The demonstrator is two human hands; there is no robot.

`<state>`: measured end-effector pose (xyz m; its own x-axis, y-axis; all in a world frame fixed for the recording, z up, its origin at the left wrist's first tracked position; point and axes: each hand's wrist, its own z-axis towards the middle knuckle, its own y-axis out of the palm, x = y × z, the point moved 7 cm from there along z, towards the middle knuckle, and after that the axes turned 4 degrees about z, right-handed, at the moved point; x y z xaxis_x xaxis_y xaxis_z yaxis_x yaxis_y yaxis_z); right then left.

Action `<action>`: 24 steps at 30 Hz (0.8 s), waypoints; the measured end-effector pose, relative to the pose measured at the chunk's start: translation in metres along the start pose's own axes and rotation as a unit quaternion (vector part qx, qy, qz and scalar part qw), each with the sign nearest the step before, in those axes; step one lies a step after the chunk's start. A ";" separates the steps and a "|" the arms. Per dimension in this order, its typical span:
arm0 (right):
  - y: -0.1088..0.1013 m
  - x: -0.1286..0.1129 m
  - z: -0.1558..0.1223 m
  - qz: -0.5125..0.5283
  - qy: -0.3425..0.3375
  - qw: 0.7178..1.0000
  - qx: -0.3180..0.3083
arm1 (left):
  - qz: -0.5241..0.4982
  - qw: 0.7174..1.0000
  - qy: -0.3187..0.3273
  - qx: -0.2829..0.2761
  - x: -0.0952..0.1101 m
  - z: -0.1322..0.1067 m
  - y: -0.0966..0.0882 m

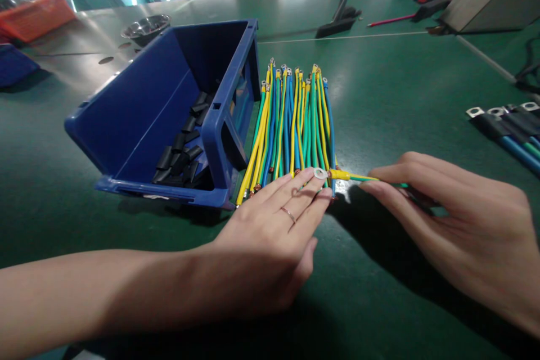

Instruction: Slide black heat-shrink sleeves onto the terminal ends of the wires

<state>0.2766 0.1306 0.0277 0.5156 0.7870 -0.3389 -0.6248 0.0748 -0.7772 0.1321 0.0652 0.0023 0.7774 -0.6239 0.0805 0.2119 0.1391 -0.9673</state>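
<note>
Between the thumb and fingers of my right hand (455,214) is a yellow-green wire (358,177), closed in a pinch. Its end carries a yellow sleeve and a silver ring terminal (319,173), which overlaps the fingertips of my left hand (282,225). That left hand lies flat with fingers stretched out, over the near ends of a row of wires (291,118). Yellow, green and blue wires lie side by side there, with lugs at their far ends and bare copper at some near ends. What the left fingers cover is hidden.
Left of the wires stands a blue bin (126,129) holding black tube pieces (181,157). Thicker cables with lugs (506,124) lie at right. Further back are a metal bowl (145,28), an orange basket (37,14), a cardboard box (493,3) and a black stand (337,25).
</note>
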 end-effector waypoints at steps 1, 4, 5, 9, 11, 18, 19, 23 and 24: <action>-0.001 0.000 0.000 0.002 -0.001 1.000 0.004 | -0.001 1.000 -0.001 0.000 0.000 0.000 0.000; -0.001 0.000 -0.001 0.000 -0.004 1.000 0.007 | -0.001 1.000 -0.002 0.001 -0.001 0.001 0.000; -0.001 -0.001 -0.001 0.002 -0.007 1.000 0.005 | 0.000 1.000 -0.001 0.002 -0.001 0.001 0.000; 0.001 0.000 0.001 0.012 -0.011 1.000 0.002 | 0.002 1.000 0.001 0.004 -0.001 0.001 0.001; 0.001 -0.001 0.003 0.011 -0.010 1.000 0.002 | 0.000 1.000 -0.002 0.003 -0.001 0.001 0.002; 0.000 -0.007 0.002 0.016 -0.023 1.000 -0.001 | -0.013 1.000 -0.002 0.000 -0.002 0.002 0.001; 0.000 -0.007 0.002 0.016 -0.026 1.000 -0.004 | -0.015 1.000 -0.002 0.001 -0.002 0.003 0.001; 0.003 -0.004 0.001 0.010 -0.030 0.999 -0.014 | -0.010 1.000 -0.004 0.005 0.000 0.001 0.001; 0.004 -0.003 0.000 0.010 -0.028 0.999 -0.017 | -0.009 1.000 -0.006 0.007 0.000 0.000 0.001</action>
<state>0.2722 0.1289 0.0256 0.4694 0.8209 -0.3253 -0.6141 0.0388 -0.7882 0.1324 0.0657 0.0014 0.7801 -0.6175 0.1006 0.2335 0.1381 -0.9625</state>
